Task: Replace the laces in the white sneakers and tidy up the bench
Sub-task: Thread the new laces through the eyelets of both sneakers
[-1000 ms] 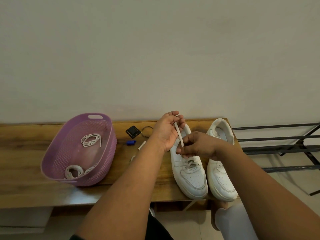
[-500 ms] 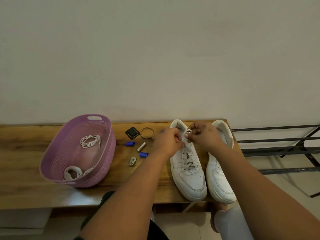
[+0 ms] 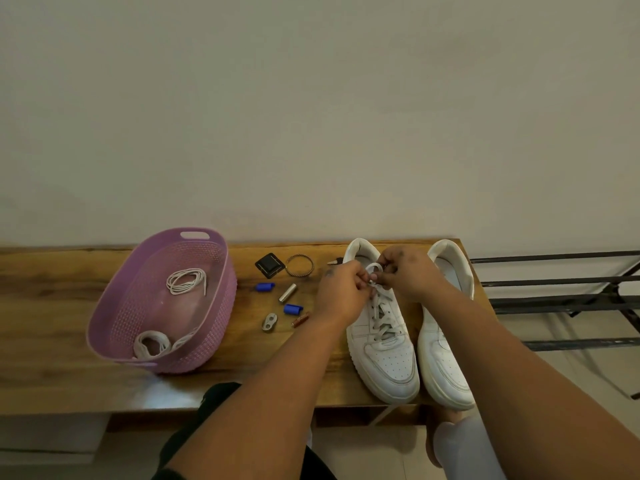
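Observation:
Two white sneakers stand side by side at the right end of the wooden bench (image 3: pixel 52 368), toes toward me. The left sneaker (image 3: pixel 382 344) is laced with a white lace (image 3: pixel 374 270); the right sneaker (image 3: pixel 446 355) shows no lace where visible. My left hand (image 3: pixel 341 292) and my right hand (image 3: pixel 407 275) meet over the left sneaker's top eyelets, each pinching part of the lace, which forms a small loop between them. A purple basket (image 3: pixel 211 317) on the left holds two bundles of white laces (image 3: pixel 185 280).
Small items lie between basket and sneakers: a black square piece (image 3: pixel 269 265), a metal ring (image 3: pixel 299 265), two blue caps (image 3: pixel 266 287), a silver cylinder (image 3: pixel 287 293), a metal clip (image 3: pixel 269 322), a copper-coloured piece (image 3: pixel 300 320). A black metal rack (image 3: pixel 561 299) stands to the right.
Both hands moved from the mid-laces up to the top of the left sneaker. The straight lace end they held is now a small loop between them.

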